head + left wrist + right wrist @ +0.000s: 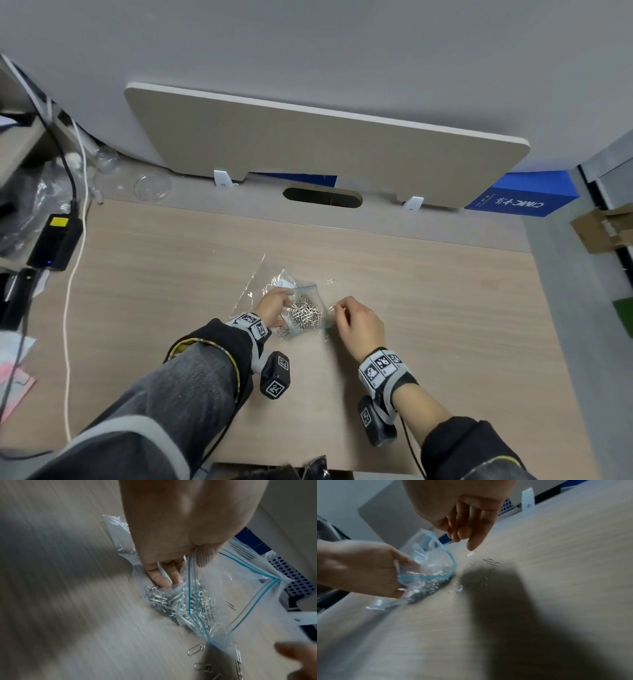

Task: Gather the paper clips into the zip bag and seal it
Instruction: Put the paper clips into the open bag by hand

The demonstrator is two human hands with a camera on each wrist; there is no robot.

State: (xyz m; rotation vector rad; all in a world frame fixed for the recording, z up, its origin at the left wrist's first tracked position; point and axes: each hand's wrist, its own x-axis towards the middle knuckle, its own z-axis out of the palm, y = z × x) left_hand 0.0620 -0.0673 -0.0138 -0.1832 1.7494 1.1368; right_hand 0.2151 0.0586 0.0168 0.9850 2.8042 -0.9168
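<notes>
A clear zip bag [306,287] with a blue seal strip lies mid-desk, its mouth facing right. My left hand [274,306] grips the mouth's rim and holds it open; the left wrist view shows the thumb on the zip bag [248,588]. A heap of silver paper clips [305,313] lies inside. Several loose clips [195,649] lie on the desk just outside the mouth, and a single clip [331,281] lies further back. My right hand [359,323] hovers beside the mouth. In the right wrist view its index finger [472,546] points down at the loose clips [490,561] and holds nothing.
A second crumpled clear bag [257,281] lies under and behind the left hand. A black power adapter [54,243] and white cable [68,325] sit at the desk's left edge. A glass dish [152,186], a divider panel [325,150] and a blue box [520,200] line the back.
</notes>
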